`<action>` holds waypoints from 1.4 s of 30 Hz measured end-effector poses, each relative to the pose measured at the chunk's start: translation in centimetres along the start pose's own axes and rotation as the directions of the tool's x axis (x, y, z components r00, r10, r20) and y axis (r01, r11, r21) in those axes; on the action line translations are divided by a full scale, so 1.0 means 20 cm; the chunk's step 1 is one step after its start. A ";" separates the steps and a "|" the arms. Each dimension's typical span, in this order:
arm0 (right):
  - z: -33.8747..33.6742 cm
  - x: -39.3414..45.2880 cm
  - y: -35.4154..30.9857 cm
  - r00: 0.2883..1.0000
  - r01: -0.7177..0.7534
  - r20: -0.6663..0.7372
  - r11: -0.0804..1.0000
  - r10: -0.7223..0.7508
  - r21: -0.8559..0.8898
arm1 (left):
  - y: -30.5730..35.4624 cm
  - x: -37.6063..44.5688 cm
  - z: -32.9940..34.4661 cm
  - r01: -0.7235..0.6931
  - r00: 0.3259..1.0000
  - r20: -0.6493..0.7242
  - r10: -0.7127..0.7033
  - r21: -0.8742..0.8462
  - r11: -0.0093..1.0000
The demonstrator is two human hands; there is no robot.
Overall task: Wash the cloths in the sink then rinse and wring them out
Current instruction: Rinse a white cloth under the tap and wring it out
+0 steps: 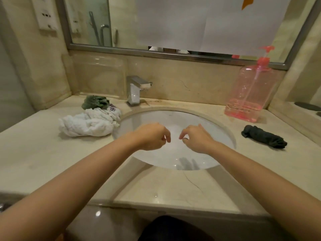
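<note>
Head cam: your left hand point(152, 136) and right hand point(196, 138) hang over the sink point(224, 129) at frame centre, close together but not touching. Both have fingers loosely curled downward, tips drooping, holding nothing.

Cloths sit on the counter point(43, 153), none in the basin as far as you can see. White cloth point(90, 123), crumpled, lies centre-left, touching the sink's left rim. Green cloth point(95, 101) is bunched just behind it, toward upper left, near the faucet point(136, 90). Dark cloth point(264, 136), twisted into a roll, lies right of the sink w/ a gap to the rim, in the centre-right of the frame.

Faucet stands at the basin's back-left edge, spout pointing right; no stream visible. Can't tell if there's water in the basin: it's bright and shiny, w/ a grey shadow or reflection near the front wall.

Pink pump bottle point(251, 91) stands upper right on the counter, behind the dark cloth, a little pink liquid at the bottom. Mirror point(121, 23) runs across the top of the frame, white paper point(208, 21) covering most of it.
</note>
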State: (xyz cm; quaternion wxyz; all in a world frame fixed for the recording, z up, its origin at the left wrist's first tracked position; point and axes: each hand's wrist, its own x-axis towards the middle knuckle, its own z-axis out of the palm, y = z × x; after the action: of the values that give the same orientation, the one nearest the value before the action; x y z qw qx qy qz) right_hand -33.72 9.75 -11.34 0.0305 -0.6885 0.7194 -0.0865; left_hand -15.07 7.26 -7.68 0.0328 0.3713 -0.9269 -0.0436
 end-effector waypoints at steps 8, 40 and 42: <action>0.03 0.17 -0.65 0.951 0.307 -0.031 0.918 -0.309 0.250 | -0.44 -0.39 -0.05 0.176 0.944 -0.301 -0.136 0.108 0.978; 0.14 0.40 -0.46 0.997 0.075 -0.070 0.173 -0.037 0.982 | -0.10 0.23 0.12 -0.194 0.369 -0.180 -0.912 -0.974 0.114; 0.15 0.45 -0.40 0.996 0.056 -0.044 0.170 -0.074 0.984 | -0.11 0.29 0.14 -0.199 0.377 -0.336 -0.863 -0.940 0.279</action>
State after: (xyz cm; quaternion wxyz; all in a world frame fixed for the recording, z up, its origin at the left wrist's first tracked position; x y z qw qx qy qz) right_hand -25.84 0.31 -12.26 0.4672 -0.5381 0.4650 -0.5253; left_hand -17.97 1.92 -10.57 0.6654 0.4821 -0.4469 -0.3537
